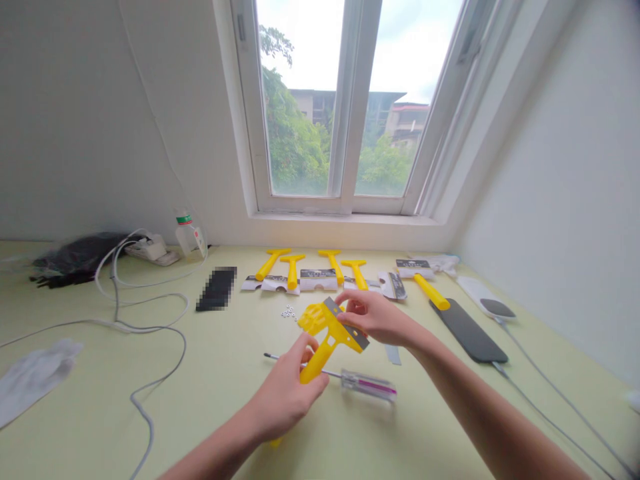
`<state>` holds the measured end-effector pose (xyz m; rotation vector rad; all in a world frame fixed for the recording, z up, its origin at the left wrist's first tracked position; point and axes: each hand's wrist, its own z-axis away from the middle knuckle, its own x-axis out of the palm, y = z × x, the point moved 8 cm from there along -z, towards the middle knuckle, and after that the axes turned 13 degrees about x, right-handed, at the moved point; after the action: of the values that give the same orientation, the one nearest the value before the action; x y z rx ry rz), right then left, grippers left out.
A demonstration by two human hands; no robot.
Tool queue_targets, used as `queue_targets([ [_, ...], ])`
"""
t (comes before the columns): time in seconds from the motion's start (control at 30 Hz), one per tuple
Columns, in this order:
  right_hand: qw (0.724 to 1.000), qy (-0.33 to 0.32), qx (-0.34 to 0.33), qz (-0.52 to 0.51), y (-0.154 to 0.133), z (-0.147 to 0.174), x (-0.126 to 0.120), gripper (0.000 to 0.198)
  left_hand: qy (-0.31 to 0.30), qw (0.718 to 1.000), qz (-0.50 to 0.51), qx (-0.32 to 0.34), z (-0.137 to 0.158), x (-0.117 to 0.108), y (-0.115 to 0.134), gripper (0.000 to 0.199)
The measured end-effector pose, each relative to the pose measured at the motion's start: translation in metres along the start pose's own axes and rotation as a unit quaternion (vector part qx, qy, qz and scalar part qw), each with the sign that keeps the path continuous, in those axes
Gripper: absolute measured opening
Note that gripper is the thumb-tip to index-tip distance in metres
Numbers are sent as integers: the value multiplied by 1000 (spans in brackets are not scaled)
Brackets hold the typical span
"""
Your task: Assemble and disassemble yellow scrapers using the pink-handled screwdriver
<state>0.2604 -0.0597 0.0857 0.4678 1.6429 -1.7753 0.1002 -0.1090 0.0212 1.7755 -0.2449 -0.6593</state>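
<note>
My left hand [285, 390] is closed round the handle of a yellow scraper [320, 359], its head tilted up and to the right. At that head, my right hand [380, 317] pinches a grey metal blade [357, 333] lying along the scraper's wide end. Just behind are a pile of small yellow plastic parts [311, 319] and several small nut-like metal pieces [288, 312]. A screwdriver [369, 385] with a clear and purple handle lies under the scraper, its shaft partly hidden by my left hand. Another flat grey strip [393, 355] rests below my right wrist.
Several yellow scraper handles [293, 272] lie on card packets [319, 280] at the back. To the right are a packaged scraper [431, 292], a black phone [470, 331] and a white device [485, 299]. Cables [145, 407], a bottle [190, 237] and a pixelated dark patch [217, 289] are left.
</note>
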Motion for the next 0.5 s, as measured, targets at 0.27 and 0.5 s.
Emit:
queue_targets([
  [0.27,998,51,17,24,-3,1,1,22,-9,995,93,-25,0,11,-10,22],
  [0.5,999,42,19,20,-7,4,4,22,-6,995,95,-39,0,11,-10,21],
])
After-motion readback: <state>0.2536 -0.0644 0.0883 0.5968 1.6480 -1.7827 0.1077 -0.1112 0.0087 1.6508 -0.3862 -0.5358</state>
